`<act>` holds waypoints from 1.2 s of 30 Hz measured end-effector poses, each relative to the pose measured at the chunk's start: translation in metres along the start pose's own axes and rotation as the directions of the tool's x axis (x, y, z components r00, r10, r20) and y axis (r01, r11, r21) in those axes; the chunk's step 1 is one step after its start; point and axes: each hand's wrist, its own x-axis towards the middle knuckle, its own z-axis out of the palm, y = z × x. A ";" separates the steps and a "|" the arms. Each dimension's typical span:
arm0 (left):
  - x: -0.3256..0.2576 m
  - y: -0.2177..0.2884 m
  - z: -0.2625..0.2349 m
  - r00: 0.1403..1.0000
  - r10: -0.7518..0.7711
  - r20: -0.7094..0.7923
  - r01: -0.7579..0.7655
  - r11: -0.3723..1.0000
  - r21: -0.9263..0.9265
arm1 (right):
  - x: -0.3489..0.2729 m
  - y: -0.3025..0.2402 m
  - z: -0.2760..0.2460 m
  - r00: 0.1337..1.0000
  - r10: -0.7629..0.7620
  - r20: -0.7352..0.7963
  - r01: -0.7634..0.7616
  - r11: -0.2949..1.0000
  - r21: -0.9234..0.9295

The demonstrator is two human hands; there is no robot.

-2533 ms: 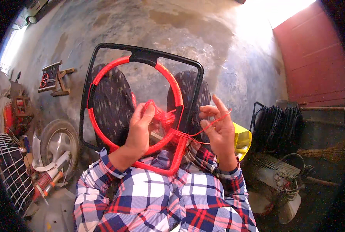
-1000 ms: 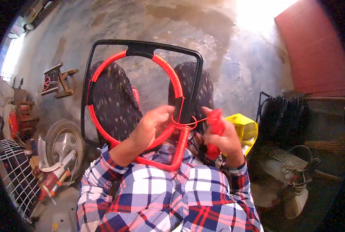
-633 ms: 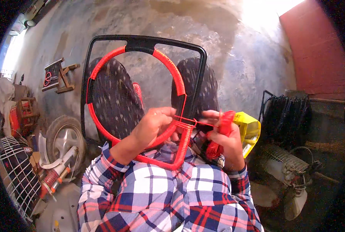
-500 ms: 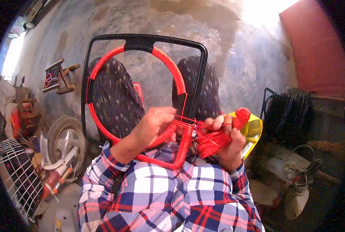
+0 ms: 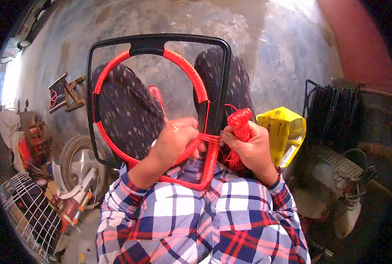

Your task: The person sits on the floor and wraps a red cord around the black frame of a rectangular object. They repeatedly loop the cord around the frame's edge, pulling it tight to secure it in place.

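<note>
A black rounded frame [image 5: 156, 42] rests upright over my knees, with a ring inside it wrapped in red cord [image 5: 185, 66]. My left hand [image 5: 176, 138] grips the ring and the frame's right bar where several red strands cross. My right hand [image 5: 248, 145] sits just right of that bar, closed around a bundle of red cord [image 5: 240, 121] that feeds the strands. The lower edge of the frame is wound in red too.
A yellow plastic bag [image 5: 281, 132] lies by my right knee. Black coiled frames [image 5: 336, 114] and a pale appliance [image 5: 343, 193] stand at the right. A wheel [image 5: 79, 163], a wire grille [image 5: 26, 211] and a small wooden stand [image 5: 64, 92] lie on the concrete floor at the left.
My right hand has carried the cord bundle from out at the right back in against the frame's right bar. My left hand has stayed on the ring.
</note>
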 end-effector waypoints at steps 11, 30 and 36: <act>-0.002 -0.004 0.001 1.000 0.004 0.001 -0.004 0.995 -0.098 | 0.000 -0.007 -0.001 0.993 0.073 0.097 -0.059 0.988 -0.141; 0.001 -0.006 -0.007 0.988 -0.039 0.147 0.050 0.996 -0.073 | 0.003 -0.013 0.001 0.959 0.167 0.228 -0.199 0.973 0.121; 0.000 0.005 0.002 0.994 -0.066 0.088 0.067 0.998 -0.011 | 0.005 -0.010 -0.002 0.946 0.194 0.259 -0.234 0.963 0.136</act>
